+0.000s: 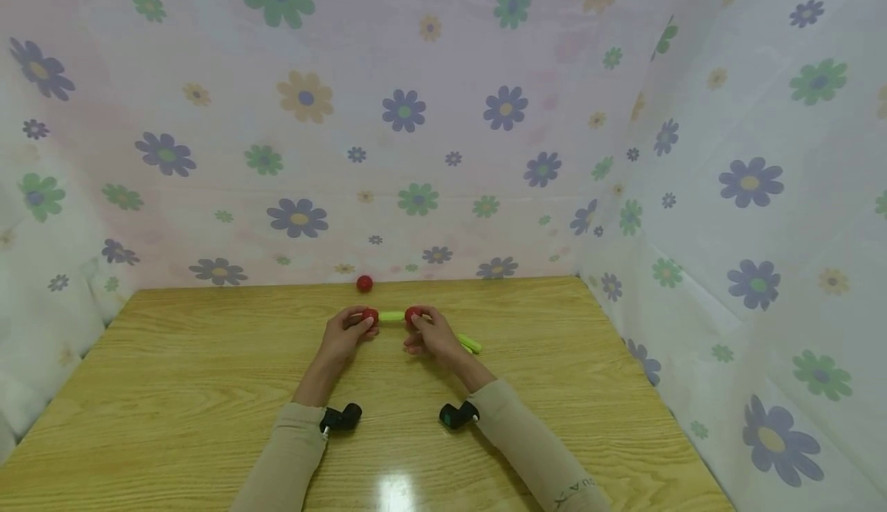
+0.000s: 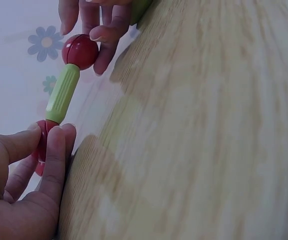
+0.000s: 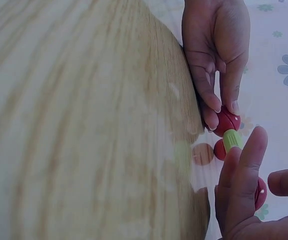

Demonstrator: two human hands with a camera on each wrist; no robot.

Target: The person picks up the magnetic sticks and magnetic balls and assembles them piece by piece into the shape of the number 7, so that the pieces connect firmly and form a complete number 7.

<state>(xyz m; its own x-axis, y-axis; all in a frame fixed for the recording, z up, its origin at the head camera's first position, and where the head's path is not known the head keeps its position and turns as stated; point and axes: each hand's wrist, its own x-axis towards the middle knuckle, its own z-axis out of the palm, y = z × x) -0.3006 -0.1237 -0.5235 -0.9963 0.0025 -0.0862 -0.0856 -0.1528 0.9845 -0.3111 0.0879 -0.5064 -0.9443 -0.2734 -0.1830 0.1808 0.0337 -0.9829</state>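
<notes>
A short ribbed green rod (image 1: 392, 316) lies between two red balls, one at each end, so the whole looks like a small dumbbell. My left hand (image 1: 343, 336) pinches the left ball (image 1: 370, 316) between thumb and fingers. The right ball (image 1: 413, 314) is held by my right hand (image 1: 435, 336) with thumb and fingertips. In the left wrist view, the rod (image 2: 63, 94) meets both the far red ball (image 2: 80, 51) and the near one (image 2: 43, 140), which my fingers partly hide. The right wrist view shows the rod (image 3: 232, 139) partly hidden behind my right fingers.
A loose red ball (image 1: 364, 283) sits at the back of the wooden table (image 1: 208, 389), against the flowered cloth (image 1: 346, 189). More green rods (image 1: 470, 344) lie beside my right wrist, partly covered by it. Black cameras (image 1: 341, 418) are strapped at both wrists.
</notes>
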